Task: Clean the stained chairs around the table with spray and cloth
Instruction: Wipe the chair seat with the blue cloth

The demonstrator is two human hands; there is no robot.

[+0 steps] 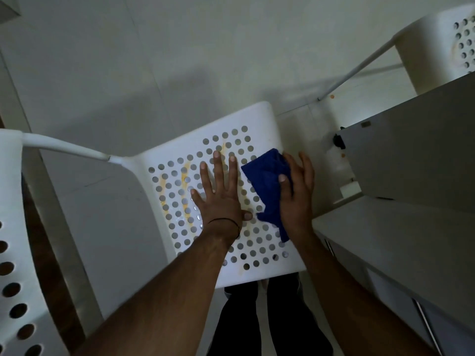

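We're looking down on the white perforated chair seat (pixel 246 114), skewed in view, with one far corner pointing up-right. Its right edge runs close to the grey table (pixel 411 155) and the white cabinet (pixel 385 240), so there's only a narrow gap on that side. Bare floor (pixel 128 60) lies open beyond the far edge and off the left edge. The near edge is just beside our legs (pixel 239 319). A white tube (pixel 64 147) joins the seat's far-left corner and leads to the backrest (pixel 15 227) at frame left.

Left hand (pixel 218 199): released, fingers straight and spread, flat on the middle of the seat.

Right hand (pixel 295 191): grasping the blue cloth (pixel 264 176), with the thumb on top and the fingers over its far-right side. The cloth is on the right part of the seat, its long axis far-to-near, roughly parallel to the seat's right edge.

Yellow streaks (pixel 185 173) lie left of the left hand and also run far-to-near, between the rows of holes.

A second chair (pixel 437 47) is at top right, well apart, past the table corner.
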